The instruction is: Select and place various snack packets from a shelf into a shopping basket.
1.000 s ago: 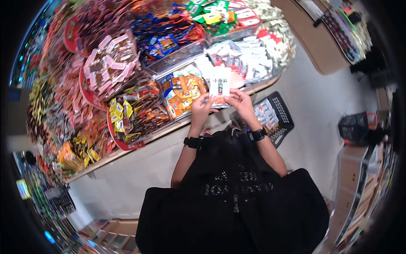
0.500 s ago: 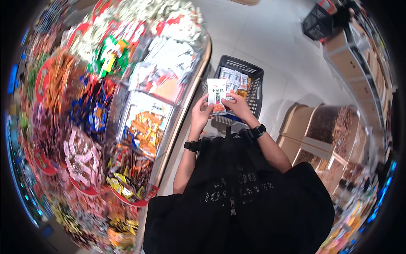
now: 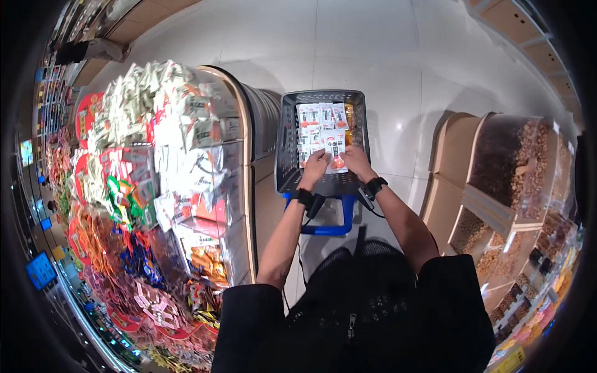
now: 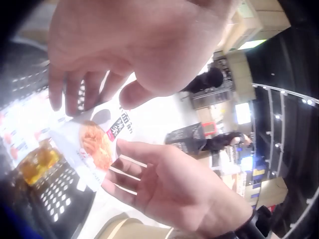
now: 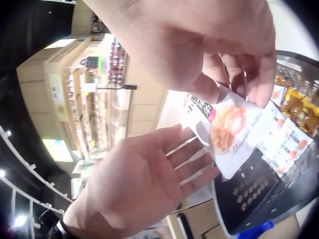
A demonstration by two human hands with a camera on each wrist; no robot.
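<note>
A white snack packet (image 3: pixel 336 147) with dark lettering and a picture of orange food overlaps the contents of the grey shopping basket (image 3: pixel 283 171) in the head view. My left hand (image 3: pixel 315 169) holds its left edge; the left wrist view shows the thumb (image 4: pixel 133 95) right at the rim. On the opposite edge my right hand (image 3: pixel 359 163) pinches it, with the thumb (image 5: pixel 205 88) in front and fingers partly hidden behind. Beneath lie several similar white packets (image 3: pixel 309 114), beside amber-yellow packets (image 3: pixel 349 117) along the basket's right wall.
A blue frame (image 3: pixel 328 230) shows under the basket's near end. To the left stands a display heaped with packaged snacks (image 3: pixel 193 115). Wooden bins (image 3: pixel 457 149) with loose brown goods stand on the right. Pale tiled floor (image 3: pixel 367 46) stretches beyond the basket.
The view has turned from the snack display toward the basket. Both hands have carried the white packet from in front of the display to over the basket.
</note>
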